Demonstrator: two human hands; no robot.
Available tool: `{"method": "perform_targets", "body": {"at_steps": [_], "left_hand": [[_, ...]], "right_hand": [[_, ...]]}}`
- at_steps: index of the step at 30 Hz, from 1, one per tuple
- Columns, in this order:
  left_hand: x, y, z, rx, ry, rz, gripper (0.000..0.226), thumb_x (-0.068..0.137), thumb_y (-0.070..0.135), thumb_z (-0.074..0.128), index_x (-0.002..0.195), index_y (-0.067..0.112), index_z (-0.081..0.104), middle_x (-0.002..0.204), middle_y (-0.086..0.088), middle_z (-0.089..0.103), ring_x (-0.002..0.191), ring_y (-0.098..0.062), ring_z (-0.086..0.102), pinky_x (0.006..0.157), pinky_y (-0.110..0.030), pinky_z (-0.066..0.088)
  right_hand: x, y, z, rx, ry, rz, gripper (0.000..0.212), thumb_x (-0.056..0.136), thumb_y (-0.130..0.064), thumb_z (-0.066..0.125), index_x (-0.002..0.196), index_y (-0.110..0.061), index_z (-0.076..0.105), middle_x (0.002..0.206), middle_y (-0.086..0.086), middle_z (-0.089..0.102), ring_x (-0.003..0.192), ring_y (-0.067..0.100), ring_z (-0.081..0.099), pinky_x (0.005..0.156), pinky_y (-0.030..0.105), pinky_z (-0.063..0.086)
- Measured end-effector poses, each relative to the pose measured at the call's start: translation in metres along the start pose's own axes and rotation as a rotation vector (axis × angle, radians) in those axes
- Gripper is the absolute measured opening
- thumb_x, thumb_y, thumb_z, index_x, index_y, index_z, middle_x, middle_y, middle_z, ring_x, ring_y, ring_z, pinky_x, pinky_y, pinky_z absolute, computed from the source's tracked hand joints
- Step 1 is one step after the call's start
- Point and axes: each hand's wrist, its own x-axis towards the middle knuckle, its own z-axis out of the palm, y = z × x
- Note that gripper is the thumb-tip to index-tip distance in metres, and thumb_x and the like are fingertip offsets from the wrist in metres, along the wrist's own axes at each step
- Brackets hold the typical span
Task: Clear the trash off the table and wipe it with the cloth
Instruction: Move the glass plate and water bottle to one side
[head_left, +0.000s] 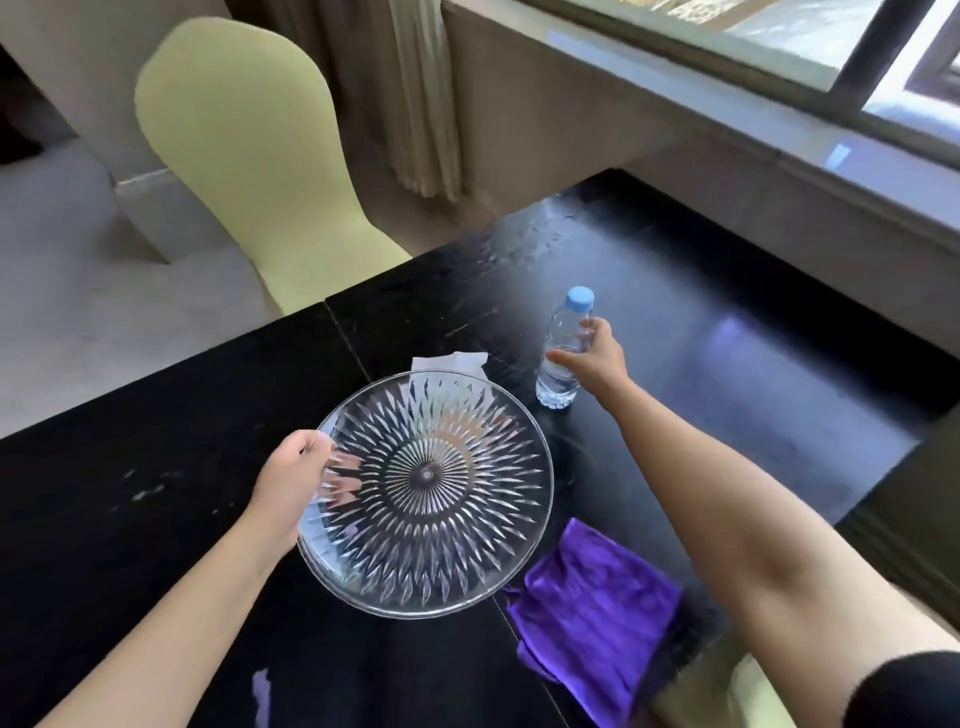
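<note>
From the head camera, the left hand (291, 480) grips the rim of a clear glass plate (426, 493), its fingers curled under the edge. The plate looks tilted and lifted over the black table (156, 415). The right hand (592, 353) is closed around a water bottle (563, 348) with a blue cap, which stands on the table. A white tissue (449, 360) peeks out behind the plate. A purple cloth (592, 613) lies crumpled near the plate. 1 yellow chair (244, 156) stands behind the table.

Glass plate (426, 493) and bottle (561, 358) in hand
</note>
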Motion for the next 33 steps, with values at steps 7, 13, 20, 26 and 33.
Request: {"method": "perform_targets", "body": {"at_steps": [7, 13, 20, 26, 33], "left_hand": [[-0.004, 0.003, 0.021, -0.013, 0.015, 0.007, 0.019, 0.097, 0.014, 0.041, 0.100, 0.001, 0.055, 0.095, -0.017, 0.069, 0.070, -0.026, 0.066, 0.059, -0.033, 0.054], [-0.006, 0.024, 0.061, -0.028, -0.041, 0.053, 0.016, 0.095, 0.017, 0.044, 0.094, 0.007, 0.057, 0.094, -0.016, 0.069, 0.077, -0.032, 0.068, 0.070, -0.045, 0.058], [-0.011, 0.030, 0.139, -0.028, -0.153, 0.086, 0.023, 0.081, 0.031, 0.048, 0.088, 0.011, 0.056, 0.103, -0.020, 0.064, 0.089, -0.033, 0.062, 0.089, -0.051, 0.052], [-0.015, 0.007, 0.213, -0.106, -0.266, 0.000, 0.018, 0.090, 0.021, 0.056, 0.075, 0.013, 0.053, 0.090, -0.011, 0.059, 0.088, -0.029, 0.059, 0.089, -0.039, 0.048], [0.010, -0.034, 0.261, 0.001, -0.448, -0.203, 0.054, 0.079, -0.020, 0.038, 0.122, 0.009, 0.054, 0.112, -0.017, 0.062, 0.088, -0.025, 0.061, 0.065, -0.034, 0.059]], "right_hand": [[0.008, 0.007, 0.002, -0.068, -0.068, -0.004, 0.074, 0.074, -0.022, 0.077, 0.133, -0.009, 0.034, 0.135, 0.010, 0.051, 0.114, 0.023, 0.053, 0.089, 0.029, 0.039], [0.001, -0.002, -0.050, -0.317, -0.287, 0.011, 0.073, 0.080, -0.030, 0.071, 0.138, -0.006, 0.034, 0.142, 0.016, 0.043, 0.122, 0.026, 0.050, 0.104, 0.039, 0.042], [-0.065, 0.019, -0.133, -0.069, -0.458, 0.163, 0.038, 0.098, -0.034, 0.040, 0.111, -0.006, 0.062, 0.078, 0.006, 0.059, 0.063, 0.016, 0.057, 0.058, 0.024, 0.055], [-0.072, 0.086, -0.159, -0.128, 0.105, 0.100, 0.014, 0.093, -0.018, 0.047, 0.086, -0.017, 0.058, 0.068, 0.001, 0.054, 0.060, 0.020, 0.053, 0.055, 0.028, 0.055], [-0.069, 0.135, -0.163, -0.174, 0.338, 0.235, 0.021, 0.093, -0.023, 0.047, 0.103, -0.006, 0.055, 0.093, 0.008, 0.058, 0.094, 0.030, 0.058, 0.087, 0.042, 0.048]]}}
